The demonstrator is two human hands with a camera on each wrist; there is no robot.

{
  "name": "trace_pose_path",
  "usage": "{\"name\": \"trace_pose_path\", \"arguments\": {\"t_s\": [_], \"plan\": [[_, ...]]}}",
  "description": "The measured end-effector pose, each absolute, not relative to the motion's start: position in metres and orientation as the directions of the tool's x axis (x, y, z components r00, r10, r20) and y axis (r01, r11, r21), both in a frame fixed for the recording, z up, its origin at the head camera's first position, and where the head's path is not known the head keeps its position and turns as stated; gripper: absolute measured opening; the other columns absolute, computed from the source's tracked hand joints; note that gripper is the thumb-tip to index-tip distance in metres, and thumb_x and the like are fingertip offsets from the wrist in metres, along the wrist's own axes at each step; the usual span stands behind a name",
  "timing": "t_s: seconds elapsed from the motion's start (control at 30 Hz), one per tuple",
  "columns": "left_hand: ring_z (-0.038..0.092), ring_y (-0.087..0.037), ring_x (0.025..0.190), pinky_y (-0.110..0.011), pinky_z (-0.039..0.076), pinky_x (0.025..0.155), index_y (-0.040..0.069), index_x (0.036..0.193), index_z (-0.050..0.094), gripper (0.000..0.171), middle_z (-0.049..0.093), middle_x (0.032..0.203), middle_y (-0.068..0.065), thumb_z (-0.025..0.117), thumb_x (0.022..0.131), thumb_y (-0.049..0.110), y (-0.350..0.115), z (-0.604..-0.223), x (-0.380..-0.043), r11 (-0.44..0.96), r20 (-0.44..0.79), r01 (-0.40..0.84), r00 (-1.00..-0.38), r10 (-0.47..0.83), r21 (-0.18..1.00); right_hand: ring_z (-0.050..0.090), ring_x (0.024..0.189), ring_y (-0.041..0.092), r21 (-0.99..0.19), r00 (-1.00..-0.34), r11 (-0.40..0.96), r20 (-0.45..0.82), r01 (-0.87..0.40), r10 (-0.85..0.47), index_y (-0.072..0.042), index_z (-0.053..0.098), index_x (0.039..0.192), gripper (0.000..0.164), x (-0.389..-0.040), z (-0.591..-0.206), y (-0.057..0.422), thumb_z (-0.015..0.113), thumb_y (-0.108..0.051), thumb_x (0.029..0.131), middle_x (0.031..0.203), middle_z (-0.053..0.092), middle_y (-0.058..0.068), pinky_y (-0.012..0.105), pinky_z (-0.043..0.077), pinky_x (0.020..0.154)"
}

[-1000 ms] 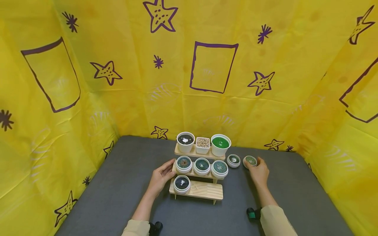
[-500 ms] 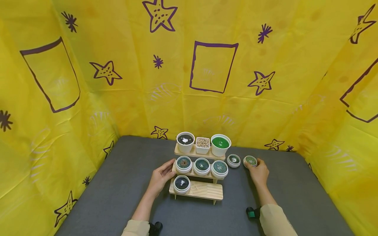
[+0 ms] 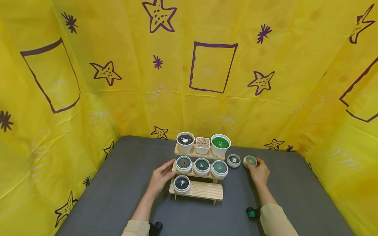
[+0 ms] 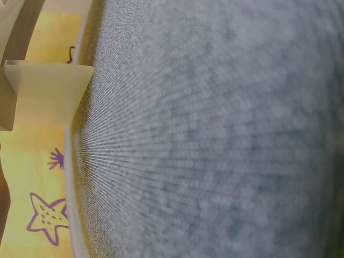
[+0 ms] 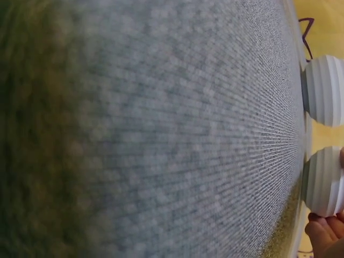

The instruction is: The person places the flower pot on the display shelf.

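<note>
My left hand (image 3: 159,178) is at the left end of a tiered wooden stand (image 3: 208,190), thumb in front and fingers behind at its middle tier. My right hand (image 3: 260,172) pinches a small white ribbed pot (image 3: 250,160) with a mottled green top, on or just above the table. Left of that pot stands another small white pot (image 3: 234,160), dark green with a white mark. In the right wrist view both ribbed pots show from the side, with fingertips (image 5: 322,231) on the lower pot (image 5: 324,183).
The middle tier bears three round pots (image 3: 202,166). On the lowest is one dark pot (image 3: 181,184) at its left end. The top tier holds a dark cup (image 3: 185,142), a square cup of beige bits (image 3: 202,145) and a green cup (image 3: 220,145). Yellow cloth surrounds the grey table (image 3: 118,196).
</note>
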State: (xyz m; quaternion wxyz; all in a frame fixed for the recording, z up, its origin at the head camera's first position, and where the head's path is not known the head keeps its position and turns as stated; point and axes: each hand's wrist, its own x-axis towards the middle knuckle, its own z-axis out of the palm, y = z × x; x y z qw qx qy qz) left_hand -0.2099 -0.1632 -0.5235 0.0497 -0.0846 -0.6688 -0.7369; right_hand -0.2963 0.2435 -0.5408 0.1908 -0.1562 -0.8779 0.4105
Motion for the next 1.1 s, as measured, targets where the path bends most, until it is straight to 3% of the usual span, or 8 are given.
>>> {"name": "trace_pose_path", "arguments": {"t_s": [0.53, 0.93, 1.0, 1.1], "plan": [[0.055, 0.012, 0.115, -0.007, 0.046, 0.099, -0.014, 0.14, 0.045, 0.055, 0.045, 0.147, -0.032, 0.064, 0.089, -0.006, -0.163, -0.524, -0.212, -0.089, 0.201, 0.196, -0.979, 0.044, 0.976, 0.059, 0.109, 0.047, -0.8, -0.862, 0.591, 0.222, 0.106, 0.455, 0.008, 0.059, 0.126, 0.061, -0.294, -0.537, 0.245, 0.08, -0.025, 0.08, 0.117, 0.066, 0.033, 0.057, 0.043, 0.096], [0.056, 0.012, 0.113, -0.007, 0.047, 0.098, -0.014, 0.14, 0.044, 0.056, 0.044, 0.146, -0.034, 0.063, 0.089, -0.007, -0.163, -0.523, -0.211, -0.098, 0.191, 0.186, -0.981, 0.046, 0.978, 0.065, 0.11, 0.037, -0.825, -0.868, 0.563, 0.235, 0.061, 0.437, -0.001, 0.06, 0.131, 0.062, -0.286, -0.517, 0.235, 0.081, -0.029, 0.081, 0.121, 0.068, 0.026, 0.048, 0.048, 0.097], [0.056, 0.012, 0.113, -0.007, 0.047, 0.098, -0.014, 0.14, 0.044, 0.055, 0.044, 0.146, -0.033, 0.063, 0.089, -0.007, -0.163, -0.524, -0.211, -0.096, 0.19, 0.185, -0.981, 0.043, 0.978, 0.066, 0.11, 0.035, -0.826, -0.868, 0.563, 0.249, 0.041, 0.429, -0.003, 0.061, 0.131, 0.061, -0.285, -0.511, 0.233, 0.081, -0.03, 0.08, 0.121, 0.069, 0.024, 0.044, 0.05, 0.095], [0.056, 0.012, 0.113, -0.007, 0.047, 0.097, -0.014, 0.14, 0.045, 0.055, 0.045, 0.146, -0.033, 0.064, 0.089, -0.006, -0.163, -0.524, -0.211, -0.09, 0.188, 0.184, -0.981, 0.036, 0.979, 0.067, 0.107, 0.032, -0.827, -0.866, 0.562, 0.274, 0.01, 0.419, -0.005, 0.062, 0.131, 0.061, -0.284, -0.502, 0.229, 0.082, -0.033, 0.08, 0.119, 0.071, 0.021, 0.023, 0.05, 0.086]]}}
